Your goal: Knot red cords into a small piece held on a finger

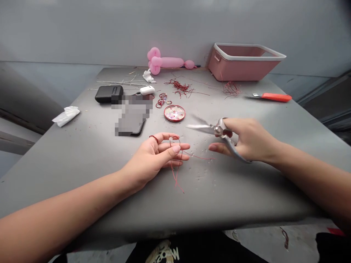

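In my left hand (164, 153) I pinch a thin red cord (173, 171) between thumb and fingers. The cord forms a small loop with a pale bead (171, 139) at its top, and its loose ends hang below and stretch to the right. My right hand (246, 140) grips a pair of metal scissors (218, 130) by the handles. Their blades are spread and point left, apart from the cord. Beyond my left hand lies a round red-rimmed dish (165, 116) of pale and pink beads.
Behind the dish lie cord rings (161, 102) and red cord scraps (181, 87). A phone (133, 115), black case (109, 94), white earbud case (147, 90) and tissue (66, 116) are left. An orange-handled cutter (275, 97) and pink basket (238, 69) are right; a pink balloon (170, 62) lies behind.
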A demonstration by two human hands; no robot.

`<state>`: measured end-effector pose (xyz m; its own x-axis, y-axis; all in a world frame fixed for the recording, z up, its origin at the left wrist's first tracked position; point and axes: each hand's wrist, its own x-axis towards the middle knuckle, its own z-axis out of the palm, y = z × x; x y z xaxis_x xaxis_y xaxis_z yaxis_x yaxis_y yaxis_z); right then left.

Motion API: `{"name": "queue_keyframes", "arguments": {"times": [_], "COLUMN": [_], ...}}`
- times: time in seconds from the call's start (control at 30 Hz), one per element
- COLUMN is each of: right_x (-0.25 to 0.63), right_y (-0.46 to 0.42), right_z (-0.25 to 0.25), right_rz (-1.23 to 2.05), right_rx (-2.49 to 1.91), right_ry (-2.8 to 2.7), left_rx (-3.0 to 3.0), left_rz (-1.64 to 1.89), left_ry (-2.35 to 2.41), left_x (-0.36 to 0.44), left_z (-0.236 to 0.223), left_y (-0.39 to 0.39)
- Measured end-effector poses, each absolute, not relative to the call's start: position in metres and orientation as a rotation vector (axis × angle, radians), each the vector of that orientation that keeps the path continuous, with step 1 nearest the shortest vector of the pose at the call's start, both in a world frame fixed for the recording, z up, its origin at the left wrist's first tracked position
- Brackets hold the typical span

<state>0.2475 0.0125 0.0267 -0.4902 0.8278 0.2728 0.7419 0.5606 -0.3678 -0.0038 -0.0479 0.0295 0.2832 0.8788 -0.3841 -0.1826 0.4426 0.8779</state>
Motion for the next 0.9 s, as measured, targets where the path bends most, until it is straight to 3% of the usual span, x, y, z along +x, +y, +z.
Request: {"name": "queue_keyframes", "arguments": {"times": [0.1,0.23,0.53,0.9], "right_x": [0.245,0.248,0.249,0.239], "right_y": [0.011,0.011,0.011,0.002], "right_z": [0.02,0.016,0.013,0.013], "right_rz": [-0.072,-0.305,-0.507,-0.5], "right_rx": [-1.255,-1.247,-1.199,-1.189], "right_ry": [-2.412,-2.442,-2.459,-2.403], "left_rx": [0.828,0.81,0.825,0.913], "left_rz": [0.837,0.848,0.889,0.903], "left_ry": [1.028,1.028,0.976,0.967], "left_x": [-0.003,-0.003,-0.006,-0.002], "left_z": [0.029,0.029,0.028,0.026], "left_y": [-0.048,-0.048,-0.049,-0.055]}}
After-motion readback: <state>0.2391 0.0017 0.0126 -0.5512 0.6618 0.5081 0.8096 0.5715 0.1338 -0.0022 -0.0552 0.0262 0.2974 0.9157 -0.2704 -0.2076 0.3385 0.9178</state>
